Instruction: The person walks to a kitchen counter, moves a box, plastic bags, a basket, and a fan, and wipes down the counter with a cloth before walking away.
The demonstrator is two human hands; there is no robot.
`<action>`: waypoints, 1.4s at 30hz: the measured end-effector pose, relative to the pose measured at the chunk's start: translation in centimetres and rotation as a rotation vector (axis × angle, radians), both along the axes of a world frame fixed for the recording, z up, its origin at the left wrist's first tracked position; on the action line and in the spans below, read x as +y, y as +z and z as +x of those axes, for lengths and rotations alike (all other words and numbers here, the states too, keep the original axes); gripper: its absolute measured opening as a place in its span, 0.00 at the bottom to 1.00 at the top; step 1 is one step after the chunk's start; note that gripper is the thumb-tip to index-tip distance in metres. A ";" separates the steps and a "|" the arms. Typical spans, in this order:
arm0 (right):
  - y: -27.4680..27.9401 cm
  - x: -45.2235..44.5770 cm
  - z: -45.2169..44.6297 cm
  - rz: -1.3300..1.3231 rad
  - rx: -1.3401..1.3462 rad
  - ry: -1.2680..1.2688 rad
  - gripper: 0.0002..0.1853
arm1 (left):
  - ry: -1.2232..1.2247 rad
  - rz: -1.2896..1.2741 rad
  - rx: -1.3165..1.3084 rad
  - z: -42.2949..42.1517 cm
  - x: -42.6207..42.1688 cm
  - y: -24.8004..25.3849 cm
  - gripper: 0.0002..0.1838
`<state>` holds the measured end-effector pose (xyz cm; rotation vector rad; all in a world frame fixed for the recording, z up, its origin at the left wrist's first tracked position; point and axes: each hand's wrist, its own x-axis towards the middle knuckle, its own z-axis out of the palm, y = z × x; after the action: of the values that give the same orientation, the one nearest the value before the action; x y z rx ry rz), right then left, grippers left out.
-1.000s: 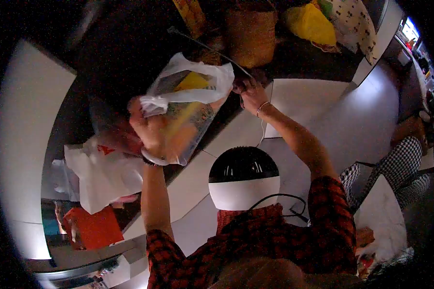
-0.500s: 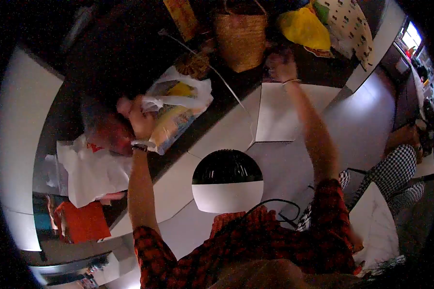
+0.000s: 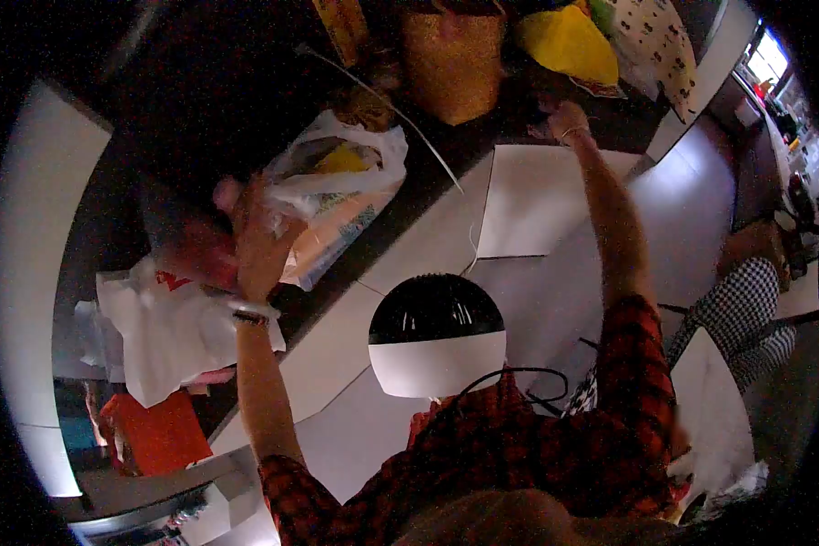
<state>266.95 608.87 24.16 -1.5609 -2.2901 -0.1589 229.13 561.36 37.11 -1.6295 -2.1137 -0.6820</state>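
Note:
My left hand (image 3: 262,241) is at the left side of a clear and white plastic bag (image 3: 346,196) with something yellow inside, on the dark counter (image 3: 409,205). Its fingers are blurred, so whether they grip the bag cannot be made out. Farther right, my right hand (image 3: 566,123) reaches over the counter near its edge, beside a dark item (image 3: 544,132) too dim to name, and its fingers are hidden in shadow. A woven basket (image 3: 452,65) stands to the left of this hand. A thin pale cable (image 3: 382,105) runs between basket and bag.
White bags (image 3: 168,328) and a red bag (image 3: 159,432) lie at the left. A yellow bag (image 3: 571,44) and a patterned cloth (image 3: 660,50) are at the top right. Checkered chairs (image 3: 733,305) stand beside a white table (image 3: 714,405). A black-and-white dome (image 3: 437,337) is below centre.
My right hand has moved away from the cable, rightward along the counter. My left hand has shifted slightly left and down; the plastic bag sits farther left than at first.

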 end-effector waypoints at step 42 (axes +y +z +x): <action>4.0 6.9 2.2 0.320 -0.227 0.659 0.18 | 0.594 0.316 -0.320 29.4 -8.2 2.6 0.07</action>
<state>269.11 615.74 28.20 -0.6130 -2.6556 -0.5117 258.51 553.16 39.70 -0.7029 -2.3829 -1.0436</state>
